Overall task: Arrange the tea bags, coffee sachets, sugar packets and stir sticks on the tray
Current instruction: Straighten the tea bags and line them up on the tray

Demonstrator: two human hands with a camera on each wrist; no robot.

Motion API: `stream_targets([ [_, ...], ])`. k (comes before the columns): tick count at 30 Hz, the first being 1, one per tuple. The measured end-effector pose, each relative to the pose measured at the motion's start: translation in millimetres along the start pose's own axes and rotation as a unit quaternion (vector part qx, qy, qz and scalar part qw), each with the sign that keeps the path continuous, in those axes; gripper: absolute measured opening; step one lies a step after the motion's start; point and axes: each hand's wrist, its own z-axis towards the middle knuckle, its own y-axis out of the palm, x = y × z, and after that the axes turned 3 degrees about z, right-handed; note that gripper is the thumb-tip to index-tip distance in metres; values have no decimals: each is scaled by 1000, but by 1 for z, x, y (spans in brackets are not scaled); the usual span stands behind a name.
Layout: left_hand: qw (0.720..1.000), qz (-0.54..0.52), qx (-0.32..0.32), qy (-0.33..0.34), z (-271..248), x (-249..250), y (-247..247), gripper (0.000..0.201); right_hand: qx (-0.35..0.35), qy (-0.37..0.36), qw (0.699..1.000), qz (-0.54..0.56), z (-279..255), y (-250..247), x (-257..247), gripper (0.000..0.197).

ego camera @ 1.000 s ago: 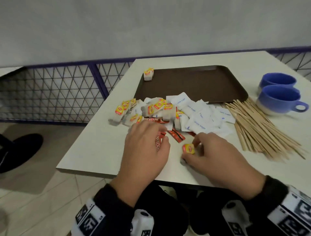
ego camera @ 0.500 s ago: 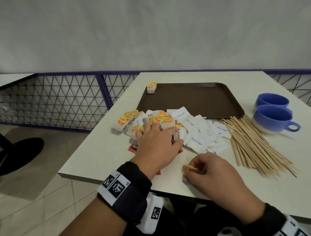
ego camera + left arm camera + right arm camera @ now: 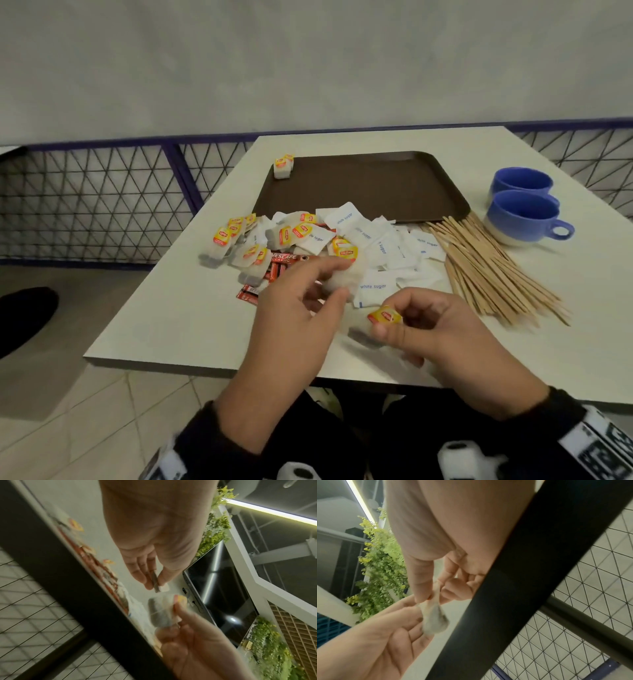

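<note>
My left hand (image 3: 337,281) hovers just above the pile and pinches a tea bag (image 3: 339,284) with a yellow tag between thumb and fingers; the left wrist view shows that bag (image 3: 157,584) edge-on in the fingertips. My right hand (image 3: 383,323) pinches a second tea bag (image 3: 385,315) by its tag end, close to the table's front edge. This bag (image 3: 435,616) hangs from the fingertips in the right wrist view. The brown tray (image 3: 370,188) lies behind the pile, with two tea bags (image 3: 283,168) in its far left corner. Tea bags (image 3: 239,236), sugar packets (image 3: 380,246) and red coffee sachets (image 3: 282,262) lie mixed together.
Wooden stir sticks (image 3: 489,267) fan out right of the pile. Two blue cups (image 3: 524,216) stand at the right beside the tray. The table's left edge (image 3: 154,284) drops off beside a wire-mesh fence (image 3: 102,202).
My left hand lifted off the pile with a tea bag pinched in it. My right hand raised its tea bag off the table, toward the left hand.
</note>
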Motion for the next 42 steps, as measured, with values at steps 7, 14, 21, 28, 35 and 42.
stream_targets([
  [7,993,-95,-43,-54,-23,-17,19,78,13,-29,997,67,3,-3,8,36],
  [14,984,-109,-111,-83,-26,-21,20,72,53,-51,995,73,2,2,11,48],
  [21,972,-166,-144,-81,-18,-21,10,41,55,-69,996,-23,0,2,17,43],
  [28,980,-146,-102,-84,-16,-21,20,7,58,-93,992,-57,0,4,22,40],
  [35,975,-178,-89,-100,-13,-22,17,20,95,-98,986,-94,0,2,21,17],
  [42,974,-172,-112,-99,-15,-22,15,18,113,-115,980,-114,-1,2,23,16],
])
